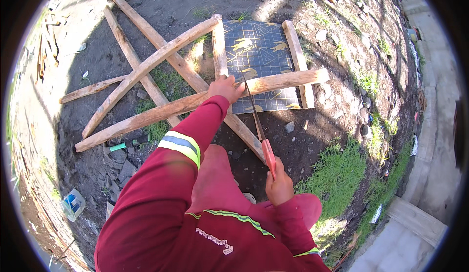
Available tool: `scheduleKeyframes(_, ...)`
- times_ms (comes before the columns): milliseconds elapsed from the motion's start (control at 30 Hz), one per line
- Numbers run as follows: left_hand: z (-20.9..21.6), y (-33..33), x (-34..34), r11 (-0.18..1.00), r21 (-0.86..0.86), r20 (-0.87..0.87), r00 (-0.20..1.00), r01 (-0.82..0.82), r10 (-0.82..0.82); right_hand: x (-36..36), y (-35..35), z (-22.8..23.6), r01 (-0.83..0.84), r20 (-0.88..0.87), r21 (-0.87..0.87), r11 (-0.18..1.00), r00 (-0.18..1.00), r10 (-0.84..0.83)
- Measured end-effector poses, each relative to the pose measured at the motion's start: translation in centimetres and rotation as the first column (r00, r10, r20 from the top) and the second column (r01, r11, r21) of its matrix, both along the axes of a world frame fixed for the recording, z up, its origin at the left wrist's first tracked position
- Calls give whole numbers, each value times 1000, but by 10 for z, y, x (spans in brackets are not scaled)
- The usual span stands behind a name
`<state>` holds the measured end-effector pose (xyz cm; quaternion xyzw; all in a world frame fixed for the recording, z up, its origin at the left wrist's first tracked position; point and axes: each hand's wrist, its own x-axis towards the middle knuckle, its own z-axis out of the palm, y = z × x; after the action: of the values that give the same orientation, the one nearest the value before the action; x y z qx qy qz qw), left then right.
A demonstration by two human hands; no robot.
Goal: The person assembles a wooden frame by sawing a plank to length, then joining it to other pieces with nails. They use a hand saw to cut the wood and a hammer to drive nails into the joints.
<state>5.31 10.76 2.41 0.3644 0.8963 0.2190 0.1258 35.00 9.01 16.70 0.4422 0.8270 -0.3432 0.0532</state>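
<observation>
A hand saw with a red handle [268, 156] is gripped in my right hand [280, 186]. Its narrow blade [254, 110] points away from me, with the tip part lying across a long wooden pole [288, 80]. My left hand [227, 88] is closed over that pole, just left of the blade, with the thumb close to it. The pole runs from the lower left to the right, over a dark printed board [259, 42] on the ground. Two short timber pieces, one on the left [219, 52] and one on the right [294, 42], lie along the board's sides.
Several more poles [151, 72] lie crossed on the dirt at the left. A clear plastic container [73, 204] and a green piece [117, 147] sit at the lower left. Grass [337, 179] and stones cover the right side, bordered by a concrete strip [427, 125].
</observation>
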Motion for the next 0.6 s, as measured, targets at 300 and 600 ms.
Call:
scheduleKeyframes(300,3,6,-4,1000,-14,-10,1000,-19,19,-55,32,-46,-80,-149,165,983,983,105)
scheduleKeyframes(600,-3,-1,3,1000,12,-11,1000,-1,2,-14,-1,36,-3,5,7,1000,1000,3)
